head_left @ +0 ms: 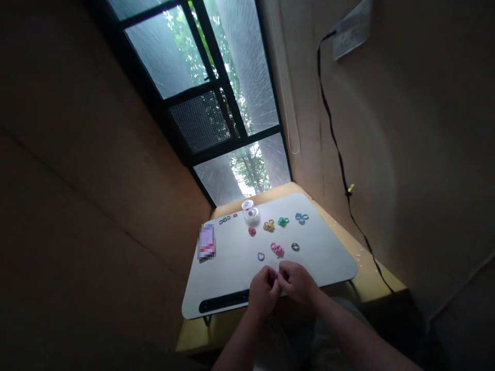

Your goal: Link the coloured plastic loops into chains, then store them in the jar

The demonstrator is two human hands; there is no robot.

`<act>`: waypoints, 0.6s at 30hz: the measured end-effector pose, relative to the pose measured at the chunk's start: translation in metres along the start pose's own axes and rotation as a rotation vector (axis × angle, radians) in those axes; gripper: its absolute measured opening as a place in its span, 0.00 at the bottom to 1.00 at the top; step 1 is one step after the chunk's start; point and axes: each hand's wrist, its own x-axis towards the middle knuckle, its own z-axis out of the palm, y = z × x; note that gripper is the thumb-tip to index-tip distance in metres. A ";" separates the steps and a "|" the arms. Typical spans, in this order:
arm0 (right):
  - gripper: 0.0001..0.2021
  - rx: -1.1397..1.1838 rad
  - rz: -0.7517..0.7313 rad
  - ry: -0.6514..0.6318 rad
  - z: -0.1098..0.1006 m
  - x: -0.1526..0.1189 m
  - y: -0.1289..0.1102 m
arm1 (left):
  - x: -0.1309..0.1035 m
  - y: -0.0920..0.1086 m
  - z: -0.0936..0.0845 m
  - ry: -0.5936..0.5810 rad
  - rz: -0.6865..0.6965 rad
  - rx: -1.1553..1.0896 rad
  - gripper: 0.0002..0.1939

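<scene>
Left hand (264, 291) and right hand (297, 281), fingers closed, pinch a small purplish item (277, 275) over the near edge of the white table (232, 263); pink bands (277, 250) lie just beyond.

Left of my left hand (264, 291), I have a wide bare stretch of bench (232, 263), reaching to the blurred rectangular item (207, 241). Right of the dark ring (295, 247) lies more open surface. Ahead, the pale ring (261, 256) and pink cluster (277, 250) obstruct a low pass.
</scene>
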 end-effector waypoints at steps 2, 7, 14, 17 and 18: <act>0.10 -0.002 0.008 -0.004 0.001 0.000 0.001 | 0.001 0.000 0.001 0.002 -0.004 -0.007 0.05; 0.09 -0.012 0.011 -0.015 0.001 0.003 0.001 | 0.006 -0.003 -0.001 0.005 -0.017 -0.065 0.06; 0.05 0.037 0.041 0.001 -0.001 0.005 -0.004 | 0.008 -0.004 -0.005 -0.010 -0.022 -0.133 0.07; 0.04 0.061 0.038 0.006 -0.001 0.005 -0.005 | 0.007 -0.004 -0.006 -0.012 -0.020 -0.145 0.06; 0.04 0.066 0.036 0.006 -0.002 0.005 -0.006 | 0.007 -0.003 -0.006 -0.011 -0.017 -0.142 0.06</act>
